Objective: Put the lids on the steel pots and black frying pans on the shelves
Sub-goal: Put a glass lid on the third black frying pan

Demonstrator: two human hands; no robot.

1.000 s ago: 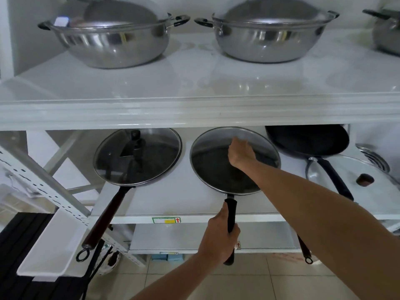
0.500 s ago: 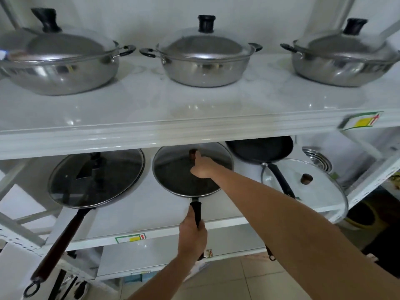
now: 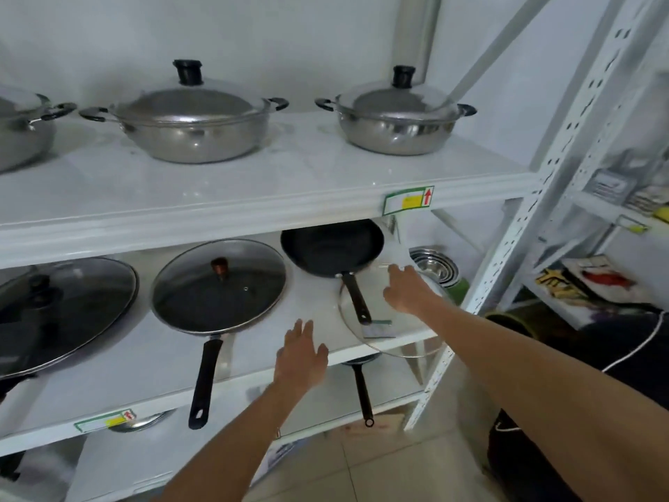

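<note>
On the upper shelf (image 3: 253, 197) stand three steel pots, each under a lid: left (image 3: 18, 139), middle (image 3: 192, 135), right (image 3: 394, 128). On the shelf below, a black frying pan (image 3: 217, 295) carries a glass lid with a brown knob, and a larger pan (image 3: 61, 313) at the left is covered too. A third black frying pan (image 3: 331, 248) sits uncovered at the right. A loose glass lid (image 3: 409, 331) lies over its handle and overhangs the shelf edge. My right hand (image 3: 405, 288) grips this lid at its centre, hiding the knob. My left hand (image 3: 300, 353) hovers open over the shelf's front edge.
A stack of steel bowls (image 3: 436, 266) stands behind the loose lid. A white perforated upright (image 3: 506, 262) closes the shelf's right end. Another pan's handle (image 3: 362, 393) pokes out from the lowest shelf. A second rack with packets (image 3: 597, 280) stands at the right.
My right hand left the middle pan's lid knob and moved right onto the loose glass lid. My left hand let go of the middle pan's handle and opened. The view shifted right.
</note>
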